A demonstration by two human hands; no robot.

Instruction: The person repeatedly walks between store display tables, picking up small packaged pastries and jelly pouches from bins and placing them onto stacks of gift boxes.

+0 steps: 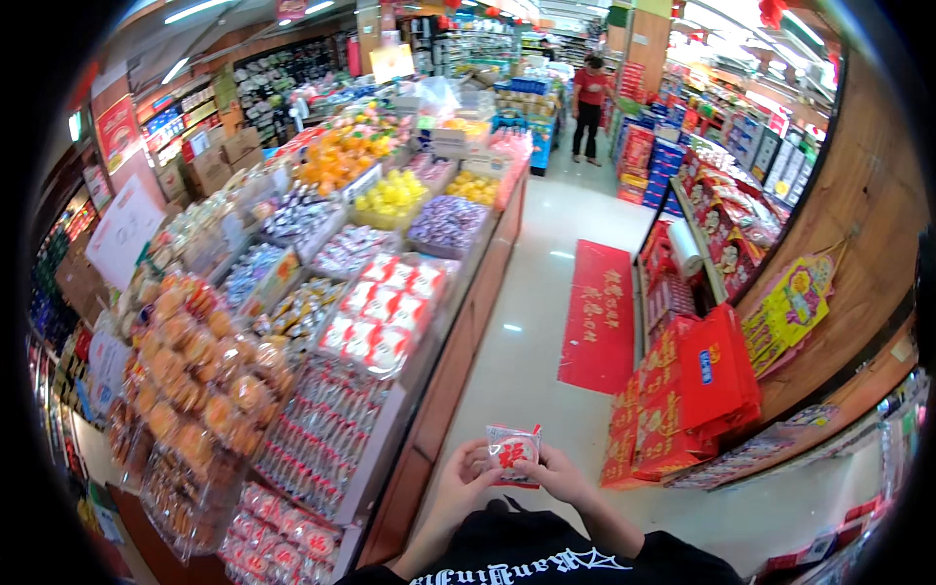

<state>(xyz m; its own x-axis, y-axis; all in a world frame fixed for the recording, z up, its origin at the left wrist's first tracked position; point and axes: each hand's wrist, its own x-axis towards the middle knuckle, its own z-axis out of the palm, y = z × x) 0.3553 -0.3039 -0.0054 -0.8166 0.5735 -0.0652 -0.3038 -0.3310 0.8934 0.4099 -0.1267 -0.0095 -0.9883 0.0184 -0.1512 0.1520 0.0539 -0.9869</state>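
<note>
Low in the middle of the head view, both bare hands hold a small clear packet (514, 455) with a round pale item inside and red printing. My left hand (471, 469) grips its left edge, and my right hand (553, 472) pinches the right edge with the thumb over its front. The packet hangs upright above the floor, apart from the display counter. Similar red-printed packets (281, 545) fill a box at the bottom left. Just above that box lie rows of narrow wrapped sticks (322, 431), with bagged round pastries (197, 380) to their left.
A wood-sided counter (439, 409) with bins of wrapped sweets (447, 221) runs along the left. Red gift bags (716, 373) stand at the right, by a wooden wall panel. A red mat (598, 322) lies on the aisle floor. Farther up the aisle stands a person in red (589, 99).
</note>
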